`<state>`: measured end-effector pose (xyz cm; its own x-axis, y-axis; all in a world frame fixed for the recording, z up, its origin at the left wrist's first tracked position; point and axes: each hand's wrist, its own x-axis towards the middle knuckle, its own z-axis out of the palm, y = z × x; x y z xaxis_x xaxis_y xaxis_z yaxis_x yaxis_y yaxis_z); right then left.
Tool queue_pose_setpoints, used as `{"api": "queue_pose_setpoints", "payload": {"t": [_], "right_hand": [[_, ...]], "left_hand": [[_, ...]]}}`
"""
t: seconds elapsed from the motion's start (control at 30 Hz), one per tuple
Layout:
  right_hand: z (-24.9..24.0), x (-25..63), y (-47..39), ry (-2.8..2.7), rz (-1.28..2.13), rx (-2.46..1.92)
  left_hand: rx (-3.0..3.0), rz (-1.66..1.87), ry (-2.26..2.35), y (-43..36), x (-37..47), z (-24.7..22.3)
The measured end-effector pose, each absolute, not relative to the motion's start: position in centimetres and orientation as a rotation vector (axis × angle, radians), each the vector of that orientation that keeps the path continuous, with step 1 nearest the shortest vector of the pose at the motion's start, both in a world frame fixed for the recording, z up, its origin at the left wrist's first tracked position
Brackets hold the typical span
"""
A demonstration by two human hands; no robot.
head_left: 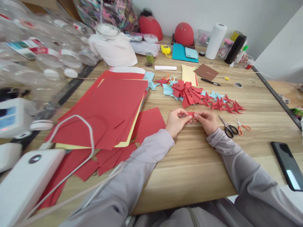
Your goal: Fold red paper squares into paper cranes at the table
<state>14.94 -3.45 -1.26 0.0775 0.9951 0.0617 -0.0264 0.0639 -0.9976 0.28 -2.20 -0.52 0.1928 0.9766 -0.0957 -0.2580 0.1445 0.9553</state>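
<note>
Between my fingertips is a small piece of folded red paper (190, 114). My left hand (177, 121) pinches its left end, and my right hand (207, 121) pinches its right end with thumb and fingers. Just beyond my hands lies a pile of folded red paper pieces (187, 93), some with pointed wings, mixed with light blue folded paper (167, 90). Black-handled scissors (229, 128) and smaller orange-handled scissors (240, 126) rest to the right of my right hand. Left of my forearm spread large red paper sheets (106, 107) and smaller cut red pieces (150, 123).
A white power bank (35, 186) with a looping cable sits at the near left. Plastic bottles (47, 60) crowd the far left. A phone (287, 164) lies at the right edge. Toward the back are a yellow tape measure (165, 49), a white roll (216, 41) and a pen (210, 82).
</note>
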Motion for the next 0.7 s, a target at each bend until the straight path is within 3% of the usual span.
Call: {"api": "queue_pose_setpoints", "payload": {"t": [0.7], "right_hand": [[-1.44,14.63,-3.64,-1.275,1.091,-1.114]], "left_hand": [[1.05,1.113,0.951,-2.41,0.46,-0.44]]}}
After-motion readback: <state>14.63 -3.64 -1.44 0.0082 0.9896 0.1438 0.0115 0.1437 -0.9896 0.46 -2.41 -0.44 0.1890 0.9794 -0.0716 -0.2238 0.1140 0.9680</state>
